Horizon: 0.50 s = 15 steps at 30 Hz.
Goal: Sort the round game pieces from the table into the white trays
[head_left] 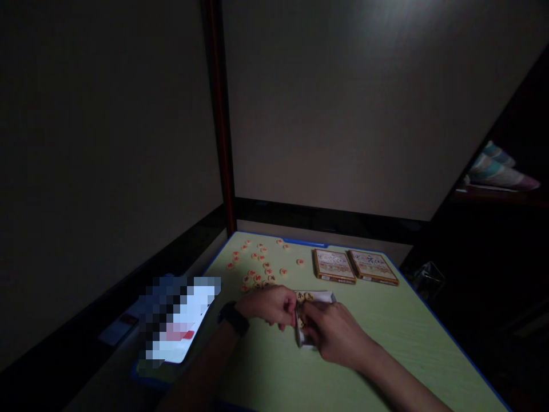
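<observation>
A shallow white box (320,296) lies on the table, with several round Chinese chess pieces (306,296) in it. My left hand (272,306), wearing a dark wristband, has its fingers curled against the box's left wall. From the right, my right hand (338,335) reaches over the box with its fingers bent and drawn together inside it. Its fingertips are partly hidden, and what they pinch cannot be made out. Beyond my left hand, loose round chess pieces (258,278) with red or dark characters are scattered.
Two flat printed boxes (334,266) (373,267) lie side by side at the back right of the green, blue-edged table (394,343). A lit phone-like screen (189,320) is at the left edge. Panelled walls (330,114) stand behind.
</observation>
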{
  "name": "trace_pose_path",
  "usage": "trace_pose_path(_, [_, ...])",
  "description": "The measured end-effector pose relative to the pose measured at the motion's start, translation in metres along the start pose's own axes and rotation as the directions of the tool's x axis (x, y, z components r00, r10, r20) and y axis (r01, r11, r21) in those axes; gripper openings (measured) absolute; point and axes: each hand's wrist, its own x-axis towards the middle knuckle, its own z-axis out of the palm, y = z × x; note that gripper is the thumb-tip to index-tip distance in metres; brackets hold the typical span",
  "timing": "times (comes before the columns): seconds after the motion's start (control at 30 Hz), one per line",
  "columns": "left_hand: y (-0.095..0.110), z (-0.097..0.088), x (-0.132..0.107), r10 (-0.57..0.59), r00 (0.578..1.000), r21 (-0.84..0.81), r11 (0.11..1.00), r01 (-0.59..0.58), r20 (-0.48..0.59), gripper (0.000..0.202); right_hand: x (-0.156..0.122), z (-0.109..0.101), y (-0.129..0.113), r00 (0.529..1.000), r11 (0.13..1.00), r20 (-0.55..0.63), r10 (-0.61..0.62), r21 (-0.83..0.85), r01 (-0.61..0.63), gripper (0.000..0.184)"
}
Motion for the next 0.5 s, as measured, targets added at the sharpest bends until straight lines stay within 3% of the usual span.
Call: trace_pose_path(0.5, [-0.0004,0.0008,0.0008,0.005,1.000,-0.039,0.999,-0.004,0.022,0.015,0.0022,-0.0048,-0.0041,1.000,0.998,-0.014,0.006,-0.059,-0.007,0.020])
